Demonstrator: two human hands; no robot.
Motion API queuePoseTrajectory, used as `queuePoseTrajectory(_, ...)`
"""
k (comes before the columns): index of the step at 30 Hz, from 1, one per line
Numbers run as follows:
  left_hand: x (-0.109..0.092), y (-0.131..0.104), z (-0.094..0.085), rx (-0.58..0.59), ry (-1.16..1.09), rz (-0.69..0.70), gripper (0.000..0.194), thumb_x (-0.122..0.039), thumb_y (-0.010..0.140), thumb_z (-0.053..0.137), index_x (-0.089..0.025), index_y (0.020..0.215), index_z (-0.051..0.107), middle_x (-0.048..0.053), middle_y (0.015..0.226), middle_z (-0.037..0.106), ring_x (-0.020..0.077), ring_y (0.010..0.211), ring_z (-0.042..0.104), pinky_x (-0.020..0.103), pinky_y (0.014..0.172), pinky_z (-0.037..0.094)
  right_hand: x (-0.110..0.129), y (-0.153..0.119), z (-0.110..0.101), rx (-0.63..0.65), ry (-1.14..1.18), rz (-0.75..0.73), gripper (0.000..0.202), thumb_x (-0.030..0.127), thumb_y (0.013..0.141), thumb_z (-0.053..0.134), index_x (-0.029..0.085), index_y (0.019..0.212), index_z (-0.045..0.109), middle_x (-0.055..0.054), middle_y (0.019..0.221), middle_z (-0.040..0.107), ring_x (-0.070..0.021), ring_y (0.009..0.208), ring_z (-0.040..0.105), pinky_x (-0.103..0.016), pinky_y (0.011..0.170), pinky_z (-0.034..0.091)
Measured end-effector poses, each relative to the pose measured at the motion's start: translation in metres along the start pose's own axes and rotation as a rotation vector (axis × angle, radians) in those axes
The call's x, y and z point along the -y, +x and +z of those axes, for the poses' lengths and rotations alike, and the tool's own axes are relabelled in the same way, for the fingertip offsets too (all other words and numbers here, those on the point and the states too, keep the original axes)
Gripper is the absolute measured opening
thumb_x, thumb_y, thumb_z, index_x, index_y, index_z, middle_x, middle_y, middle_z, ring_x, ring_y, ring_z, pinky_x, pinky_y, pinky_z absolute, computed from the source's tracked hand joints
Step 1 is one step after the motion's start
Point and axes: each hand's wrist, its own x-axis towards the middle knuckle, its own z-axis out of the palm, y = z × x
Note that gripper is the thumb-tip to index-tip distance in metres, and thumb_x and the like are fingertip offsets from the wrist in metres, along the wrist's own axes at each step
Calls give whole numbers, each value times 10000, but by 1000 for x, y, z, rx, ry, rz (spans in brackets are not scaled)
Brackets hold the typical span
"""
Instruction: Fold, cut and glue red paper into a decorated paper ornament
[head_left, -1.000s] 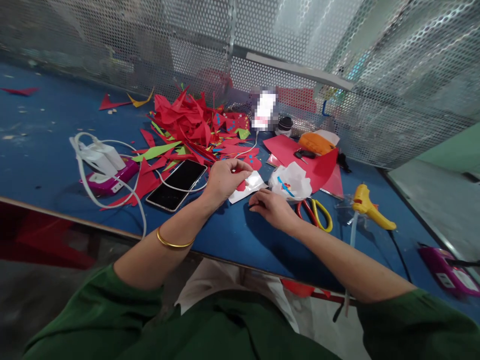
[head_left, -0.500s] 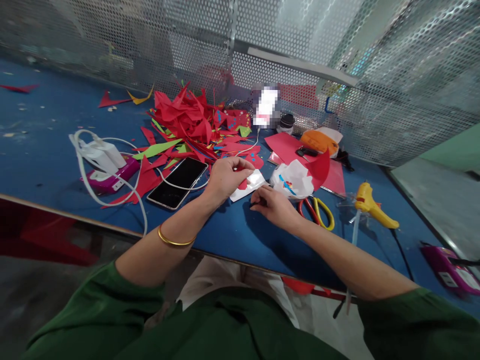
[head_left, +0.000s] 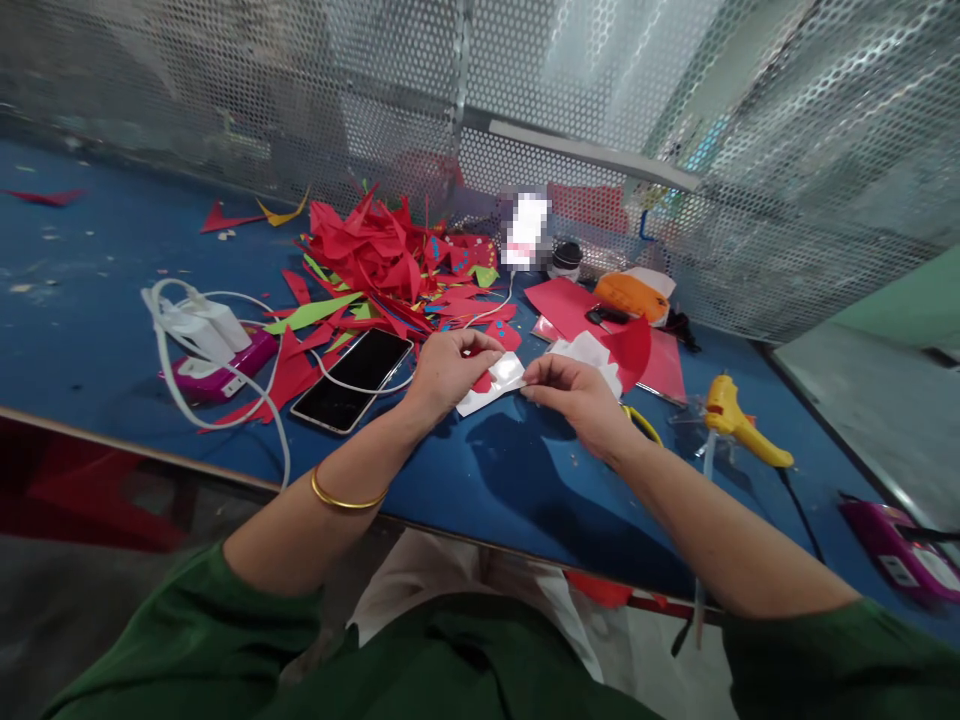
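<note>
A small white glossy sheet (head_left: 507,372) with a red piece (head_left: 483,382) on its left part lies between my hands, over the blue table. My left hand (head_left: 453,370) is at the sheet's left side, thumb and fingers pinched together; what is between the fingertips is too small to make out. From the right, my right hand (head_left: 574,395) pinches the sheet's right edge between thumb and finger. Crumpled white paper (head_left: 589,352) is just behind my right hand, partly covered by it. Yellow-handled scissors (head_left: 643,424) show in part beside the right wrist.
A black phone (head_left: 352,380) with a white cable lies left of my hands, near a purple power strip (head_left: 225,370). Behind is a pile of red scraps (head_left: 375,245). A yellow glue gun (head_left: 742,420) lies right; perforated metal (head_left: 300,90) borders the back.
My right hand has moved slightly up and right onto the sheet's right edge, covering more of the scissors and crumpled paper. My left hand stays beside the sheet. The view has shifted slightly.
</note>
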Motion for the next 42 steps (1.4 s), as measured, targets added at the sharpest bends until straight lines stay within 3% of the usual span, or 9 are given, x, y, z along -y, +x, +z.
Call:
queuePoseTrajectory(3,-1,-1,-1,33,22,17,147,-306,767,702,-182,801,773,33,751,750,146,636,656,249,604,495,8,0,-1,-34,69,9,245,312,652,784,191,834,674,29,738,628,-98,649,534,-252,629,415)
queuePoseTrajectory(6,-2,0,-1,6,25,31,116,-286,762,718,-187,779,776,30,747,752,146,651,665,252,643,501,8,3,-3,-67,-24,-61,199,307,705,745,195,857,681,25,735,632,-111,662,550,-260,644,425)
queuePoseTrajectory(9,-3,2,0,-76,-44,22,95,-251,773,708,-183,782,774,24,724,739,124,589,651,237,606,491,4,6,-3,-36,-368,-179,90,251,795,665,194,858,693,-1,767,650,-136,703,579,-277,674,437)
queuePoseTrajectory(12,-4,4,-1,-155,-135,13,81,-226,775,703,-175,777,767,10,667,712,108,531,627,223,560,474,0,9,1,49,-824,-259,118,181,860,609,180,894,722,-49,895,683,-156,789,613,-286,733,439)
queuePoseTrajectory(17,-6,5,-2,-181,-187,-7,41,-201,757,725,-175,758,757,-18,577,667,104,503,612,217,547,464,4,19,18,185,-1382,-198,283,212,981,462,167,1022,738,-106,1057,702,-190,838,645,-293,662,387)
queuePoseTrajectory(22,-4,5,-2,-179,-168,-14,66,-203,779,710,-177,785,770,-26,519,630,106,483,585,231,547,453,4,33,31,217,-1447,-169,254,212,960,503,149,1019,742,-101,1051,711,-198,850,659,-293,646,370)
queuePoseTrajectory(28,-2,5,-4,-198,-118,21,101,-237,799,689,-183,803,773,22,734,732,116,614,613,241,589,455,-7,45,36,228,-1500,-187,290,259,985,472,151,1022,738,-112,1065,709,-201,842,666,-300,649,381)
queuePoseTrajectory(42,-2,5,-4,-192,-109,17,119,-284,794,693,-197,811,771,15,659,693,132,623,618,253,589,457,-5,57,40,211,-1533,-193,318,285,977,456,159,1007,746,-136,1060,718,-219,869,687,-284,637,411)
